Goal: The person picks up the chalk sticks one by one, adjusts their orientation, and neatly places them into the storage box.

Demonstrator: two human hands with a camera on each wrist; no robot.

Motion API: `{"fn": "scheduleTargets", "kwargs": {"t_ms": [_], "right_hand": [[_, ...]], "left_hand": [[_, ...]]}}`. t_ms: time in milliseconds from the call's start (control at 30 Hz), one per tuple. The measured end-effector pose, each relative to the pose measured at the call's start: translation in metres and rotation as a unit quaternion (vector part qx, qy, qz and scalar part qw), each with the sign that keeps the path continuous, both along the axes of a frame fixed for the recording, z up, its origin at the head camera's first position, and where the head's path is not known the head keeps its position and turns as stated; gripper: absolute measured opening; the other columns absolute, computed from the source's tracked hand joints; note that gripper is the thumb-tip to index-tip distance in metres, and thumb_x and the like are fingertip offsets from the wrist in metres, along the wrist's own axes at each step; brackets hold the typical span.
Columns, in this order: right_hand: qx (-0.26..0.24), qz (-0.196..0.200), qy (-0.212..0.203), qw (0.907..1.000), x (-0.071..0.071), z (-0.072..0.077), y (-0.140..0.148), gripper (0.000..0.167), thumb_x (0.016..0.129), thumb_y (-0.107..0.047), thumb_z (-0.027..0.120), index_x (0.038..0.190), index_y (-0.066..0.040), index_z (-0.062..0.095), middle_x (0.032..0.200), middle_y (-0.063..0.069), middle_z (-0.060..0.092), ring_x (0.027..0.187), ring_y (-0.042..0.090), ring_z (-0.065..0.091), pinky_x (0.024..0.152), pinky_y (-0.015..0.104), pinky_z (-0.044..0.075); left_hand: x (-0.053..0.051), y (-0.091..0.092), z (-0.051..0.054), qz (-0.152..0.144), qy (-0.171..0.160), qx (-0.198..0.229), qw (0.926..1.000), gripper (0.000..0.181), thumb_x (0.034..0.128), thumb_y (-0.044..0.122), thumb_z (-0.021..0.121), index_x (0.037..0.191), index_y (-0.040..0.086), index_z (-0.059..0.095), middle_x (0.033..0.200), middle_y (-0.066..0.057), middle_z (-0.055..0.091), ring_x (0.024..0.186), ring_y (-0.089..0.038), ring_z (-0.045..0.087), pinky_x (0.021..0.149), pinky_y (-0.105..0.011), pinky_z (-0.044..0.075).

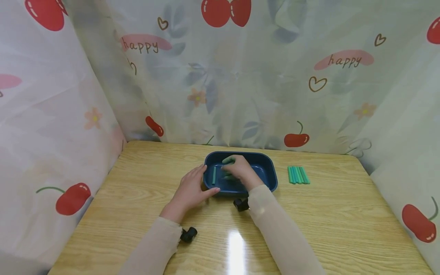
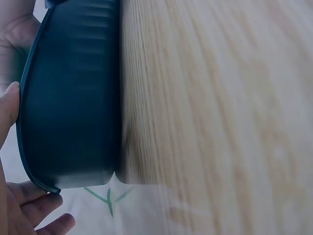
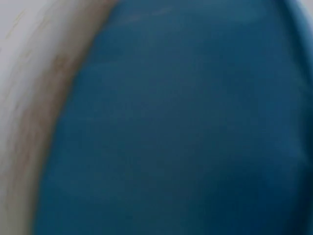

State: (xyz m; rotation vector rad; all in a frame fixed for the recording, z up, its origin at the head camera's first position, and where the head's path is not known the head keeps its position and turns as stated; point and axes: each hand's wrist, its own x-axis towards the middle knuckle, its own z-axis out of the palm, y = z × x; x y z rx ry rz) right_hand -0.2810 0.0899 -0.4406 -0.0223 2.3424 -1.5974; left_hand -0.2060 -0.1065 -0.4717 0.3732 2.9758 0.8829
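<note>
Both hands at a blue tub, a green stick inside it.
Head view: the tub (image 1: pixel 270 175) sits toward the back of the worktop (image 1: pixel 326 217); the left hand (image 1: pixel 190 190) holds its left end, thumb on the near rim and fingers along the side. The right hand (image 1: pixel 242 171) reaches inside; whether its fingers clasp anything, I cannot tell. The stick (image 1: pixel 214 175) lies near the tub's left end, and a row of sticks (image 1: pixel 298 175) lies just right of the tub. Left wrist view: thumb and fingers are spread apart, gripping the rim. Right wrist view: blurred blue tub, fingers out of sight.
</note>
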Motion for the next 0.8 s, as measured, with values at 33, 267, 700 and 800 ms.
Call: {"fn": "scheduleTargets", "kwargs": {"t_ms": [33, 267, 700, 800], "right_hand": [[0.002, 0.001, 0.004, 1.0000, 0.001, 0.002, 0.002, 0.030, 0.090, -0.005, 0.071, 0.118, 0.002, 0.065, 0.108, 0.017, 0.068, 0.077, 0.025, 0.070, 0.071, 0.037, 0.060], [-0.005, 0.016, 0.014, 0.9998, 0.014, 0.020, 0.014, 0.031, 0.096, -0.013, 0.068, 0.123, 0.002, 0.064, 0.115, 0.017, 0.067, 0.087, 0.030, 0.070, 0.077, 0.041, 0.060], [-0.024, 0.036, 0.024, 0.9988, 0.039, 0.055, 0.042, 0.028, 0.100, -0.017, 0.063, 0.120, 0.002, 0.063, 0.118, 0.017, 0.062, 0.096, 0.032, 0.065, 0.083, 0.040, 0.059], [-0.032, 0.036, 0.028, 0.9985, 0.045, 0.061, 0.049, 0.027, 0.100, -0.017, 0.063, 0.119, 0.003, 0.062, 0.118, 0.019, 0.061, 0.101, 0.038, 0.064, 0.084, 0.041, 0.058]], "left_hand": [[0.000, 0.000, 0.000, 0.000, 0.000, 0.001, 1.0000, 0.102, 0.0854, 0.071, 0.062, 0.159, 0.010, 0.027, 0.163, -0.008, 0.027, 0.150, -0.029, 0.023, 0.120, -0.053, 0.019], [-0.002, -0.001, -0.003, 0.002, 0.002, -0.006, 1.0000, 0.101, 0.0856, 0.071, 0.062, 0.159, 0.011, 0.027, 0.164, -0.008, 0.027, 0.150, -0.028, 0.024, 0.120, -0.053, 0.019], [-0.001, 0.000, 0.000, 0.005, -0.008, -0.004, 0.9999, 0.102, 0.0856, 0.069, 0.063, 0.160, 0.011, 0.026, 0.164, -0.008, 0.025, 0.151, -0.028, 0.022, 0.121, -0.052, 0.017], [-0.001, 0.001, 0.000, 0.005, -0.010, -0.003, 0.9999, 0.102, 0.0853, 0.070, 0.063, 0.160, 0.011, 0.026, 0.164, -0.008, 0.025, 0.151, -0.028, 0.022, 0.121, -0.052, 0.016]]}}
